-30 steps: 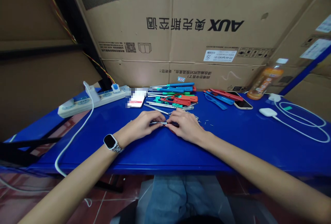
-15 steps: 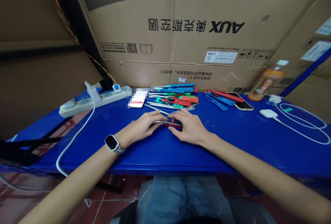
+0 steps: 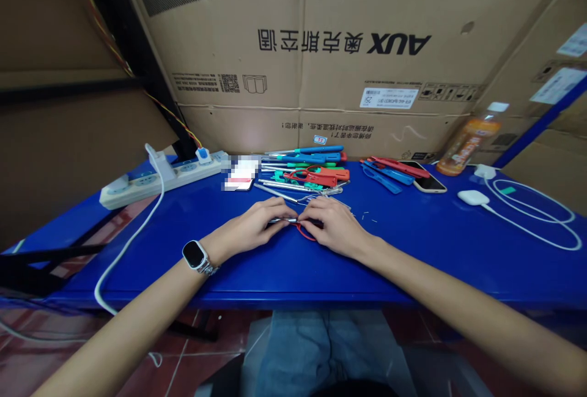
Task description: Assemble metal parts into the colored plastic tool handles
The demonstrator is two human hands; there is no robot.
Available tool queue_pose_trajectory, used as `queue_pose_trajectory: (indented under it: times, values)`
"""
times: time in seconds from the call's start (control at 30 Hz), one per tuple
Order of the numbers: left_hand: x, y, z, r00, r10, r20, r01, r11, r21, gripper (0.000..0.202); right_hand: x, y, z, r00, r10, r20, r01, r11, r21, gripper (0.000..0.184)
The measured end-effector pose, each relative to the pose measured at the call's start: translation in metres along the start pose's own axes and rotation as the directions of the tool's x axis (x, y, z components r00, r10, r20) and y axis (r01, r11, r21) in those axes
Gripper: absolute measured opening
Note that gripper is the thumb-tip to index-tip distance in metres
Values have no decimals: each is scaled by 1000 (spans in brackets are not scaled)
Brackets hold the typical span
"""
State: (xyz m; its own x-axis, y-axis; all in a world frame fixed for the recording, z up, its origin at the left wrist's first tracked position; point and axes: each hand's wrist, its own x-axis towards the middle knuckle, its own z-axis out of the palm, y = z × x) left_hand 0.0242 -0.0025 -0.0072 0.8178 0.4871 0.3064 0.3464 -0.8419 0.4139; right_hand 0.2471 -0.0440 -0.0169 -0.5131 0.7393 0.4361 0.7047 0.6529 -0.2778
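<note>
My left hand [image 3: 259, 223] is closed on a thin metal tube [image 3: 288, 220] just above the blue table. Thumb and fingers of my right hand [image 3: 331, 223] pinch the right end of the piece, where a red looped part [image 3: 304, 233] shows beneath them. The piece looks like a long-neck lighter, though my fingers hide most of it. Just behind my hands lie loose metal tubes [image 3: 276, 192] and a pile of similar lighters with a red handle [image 3: 324, 175] and a blue handle [image 3: 316, 158]. Several tiny slivers [image 3: 369, 218] are scattered right of my right hand.
Red and blue handle pieces [image 3: 389, 172] rest against a phone [image 3: 430, 183] at right. Beyond stand an orange drink bottle [image 3: 468, 145] and a white charger with cable [image 3: 474, 199]. A power strip [image 3: 164, 180] lies left; a cardboard box [image 3: 293, 79] backs the blue table [image 3: 413, 274].
Both hands stay close together at the same spot. The held piece has turned slightly, so its red loop now shows below the right fingers. The view has shifted a little.
</note>
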Motion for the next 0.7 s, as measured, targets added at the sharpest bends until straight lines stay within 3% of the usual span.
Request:
queue_pose_trajectory:
  times: [0.27,0.47,0.7]
  values:
    - [1,3,-3,999,26,-24,-27,1000,-12,18,1,-1,0,1000,-22,6,22,1000,-10,13]
    - [1,1,-1,993,-90,-74,79,987,-142,24,1,-5,-2,999,-44,18,45,997,-69,15]
    - [1,2,1,991,-97,-92,80,981,-174,16,2,-6,-3,1000,-14,5,14,1000,2,8]
